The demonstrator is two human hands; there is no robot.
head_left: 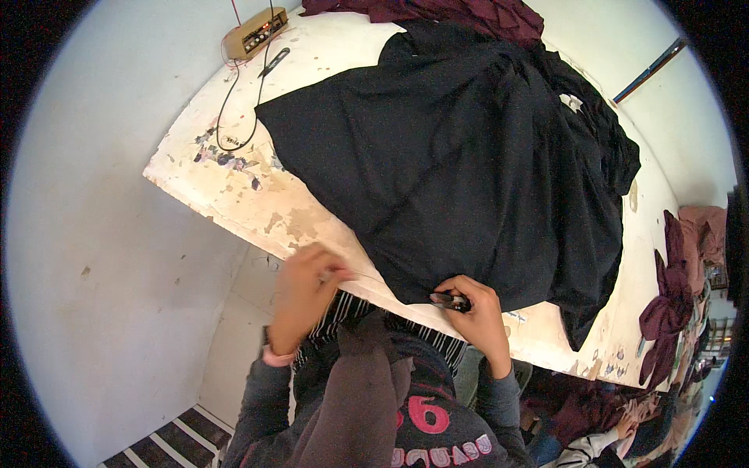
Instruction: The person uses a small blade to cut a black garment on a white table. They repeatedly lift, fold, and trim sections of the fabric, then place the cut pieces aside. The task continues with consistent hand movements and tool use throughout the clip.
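A large black cloth lies spread over the white, stained table, its lower edge near the table's front edge. My right hand is closed on small dark thread snips at that cloth edge. My left hand, slightly blurred, is off to the left over the front edge, fingers pinched on a fine thread that stretches toward the cloth and my right hand.
A tan box with cords and a dark tool are at the back left. Maroon cloth lies behind, more at right. Walls flank the table. A co-worker's hand shows lower right; striped material lies lower left.
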